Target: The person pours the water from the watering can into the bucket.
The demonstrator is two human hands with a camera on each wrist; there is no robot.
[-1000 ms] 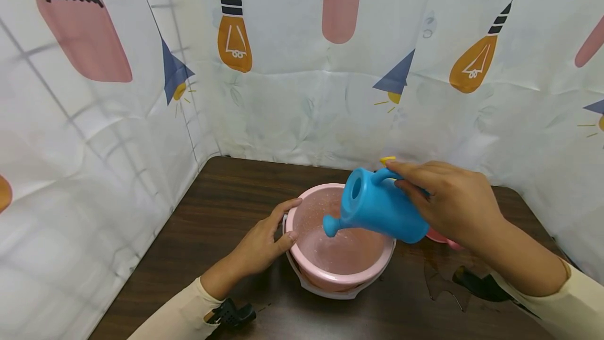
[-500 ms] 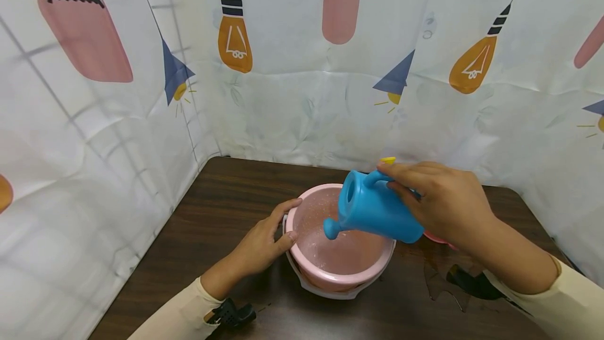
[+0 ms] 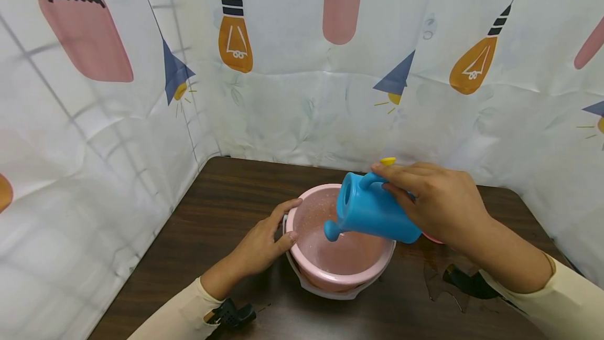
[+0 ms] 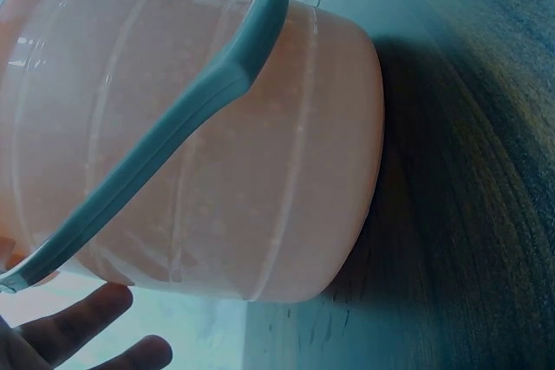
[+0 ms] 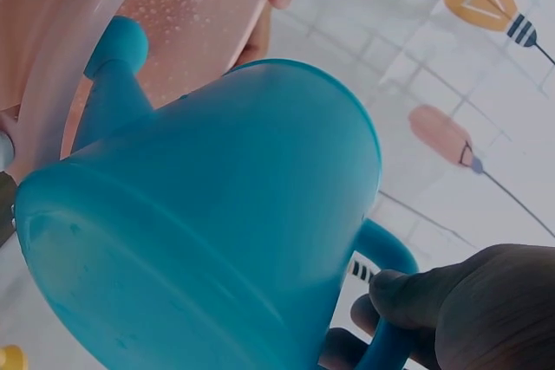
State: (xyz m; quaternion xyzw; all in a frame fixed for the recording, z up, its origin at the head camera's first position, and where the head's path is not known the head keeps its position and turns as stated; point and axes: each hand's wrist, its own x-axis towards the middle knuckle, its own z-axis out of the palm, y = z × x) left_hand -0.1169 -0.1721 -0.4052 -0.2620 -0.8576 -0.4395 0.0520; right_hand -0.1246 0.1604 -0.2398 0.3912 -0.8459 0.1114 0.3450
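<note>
My right hand (image 3: 439, 198) grips the handle of a blue toy watering can (image 3: 377, 211), its thumb and fingers wrapped round it in the right wrist view. The can tips left over a pink bucket (image 3: 330, 277), its round spout head above the inside. Droplets cling to the bucket's inner wall in the right wrist view. My left hand (image 3: 259, 243) holds the bucket's left rim, index finger and thumb hooked over the edge. In the left wrist view, two other fingers (image 4: 78, 322) lie beside the bucket wall, and the bucket's handle (image 4: 173, 136) hangs down its side.
A red-pink item (image 3: 432, 238) shows partly behind the can and right hand. Behind the hand rises a yellow piece (image 3: 388, 161). Liquid is spilled on the dark wooden table (image 3: 236, 188) at right. A printed white curtain (image 3: 292, 109) encloses the table's back and left.
My right hand and the watering can have shifted slightly left and down over the bucket, still tilted. The left hand and bucket have stayed put.
</note>
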